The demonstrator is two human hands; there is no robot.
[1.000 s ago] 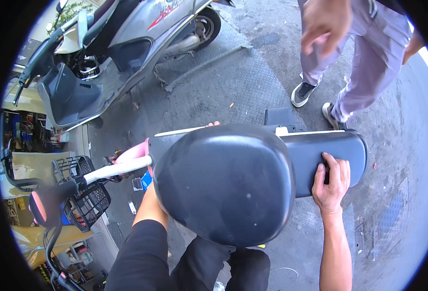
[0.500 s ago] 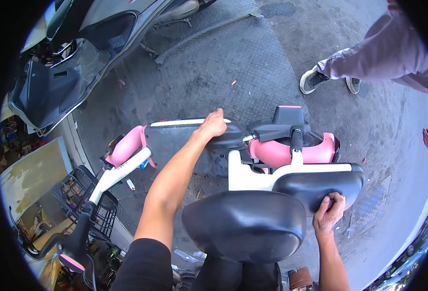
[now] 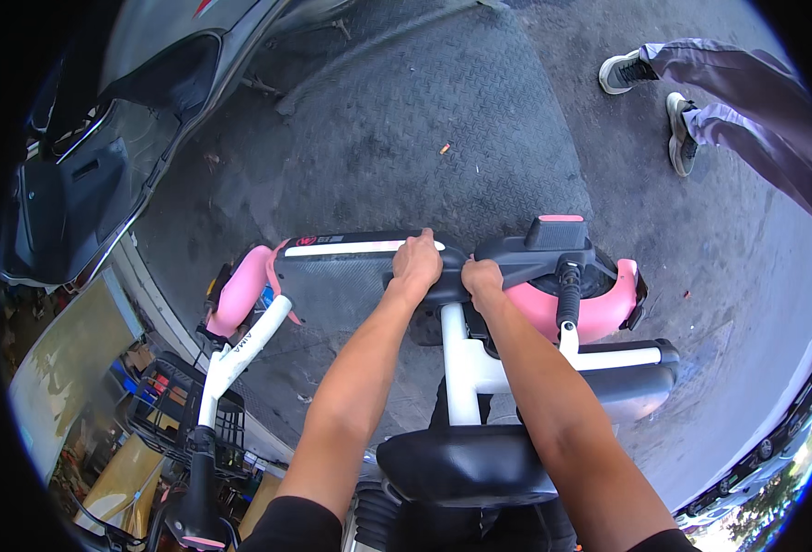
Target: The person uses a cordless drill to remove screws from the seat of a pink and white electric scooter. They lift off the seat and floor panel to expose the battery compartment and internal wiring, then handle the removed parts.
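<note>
A pink and white electric scooter (image 3: 475, 368) is tipped toward me, its black seat (image 3: 466, 465) near my legs and its wheels farther out. My left hand (image 3: 418, 260) is closed over the footboard (image 3: 346, 276) by the white side strip; its fingertips are partly hidden. Just right of it, my right hand (image 3: 484, 276) grips the black frame part ahead of the pink rear fender (image 3: 562, 308). Its fingers curl out of sight. The black rear seat (image 3: 631, 382) lies beyond my right forearm. At left are the white steering column (image 3: 240, 354) and pink front fender (image 3: 240, 290).
A dark scooter (image 3: 102, 184) stands at the far left. A person's shoes (image 3: 682, 138) and trousers are at the upper right. A black wire basket (image 3: 185, 405) and cluttered parts lie lower left. A ribbed metal plate (image 3: 480, 120) covers part of the ground.
My right hand has left the rear seat and moved forward and left, beside my left hand. The scooter has shifted and tilted somewhat. The other person's feet have moved.
</note>
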